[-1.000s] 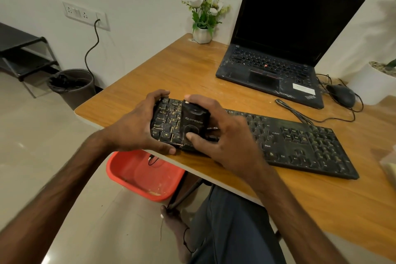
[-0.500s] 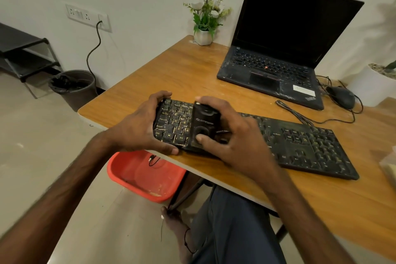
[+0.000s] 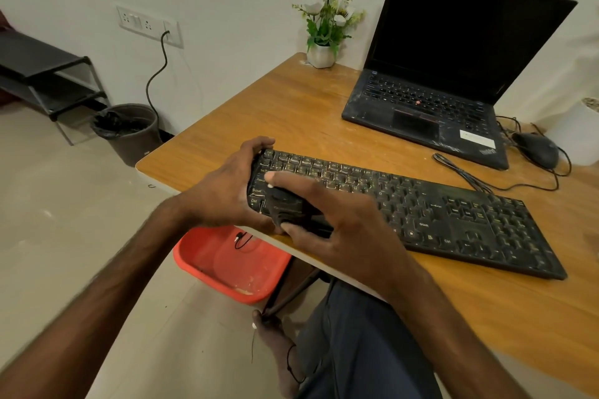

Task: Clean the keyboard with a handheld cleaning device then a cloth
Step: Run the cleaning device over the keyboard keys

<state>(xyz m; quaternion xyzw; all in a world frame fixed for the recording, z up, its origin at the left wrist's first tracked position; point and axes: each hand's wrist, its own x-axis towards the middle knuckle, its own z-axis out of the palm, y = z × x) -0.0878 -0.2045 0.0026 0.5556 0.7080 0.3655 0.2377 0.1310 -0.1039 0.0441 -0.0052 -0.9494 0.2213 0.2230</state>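
A long black keyboard [image 3: 437, 214] lies along the near edge of the wooden desk [image 3: 291, 107]. My left hand [image 3: 223, 194] grips its left end, thumb at the front edge and fingers over the back edge. My right hand [image 3: 337, 214] holds a small black handheld cleaning device [image 3: 288, 209] between thumb and fingers, pressed onto the lower-left keys. Most of the device is hidden under my fingers. No cloth is in view.
An open black laptop [image 3: 431, 107] stands behind the keyboard, with a mouse [image 3: 536, 149] and cables to its right. A white flower pot [image 3: 321, 55] sits at the back edge. On the floor are a red tub [image 3: 227, 266] and a dark bin [image 3: 129, 129].
The device has moved from the middle of the keyboard's left part toward its near-left corner, and my right hand now covers more of it. My left hand keeps its grip.
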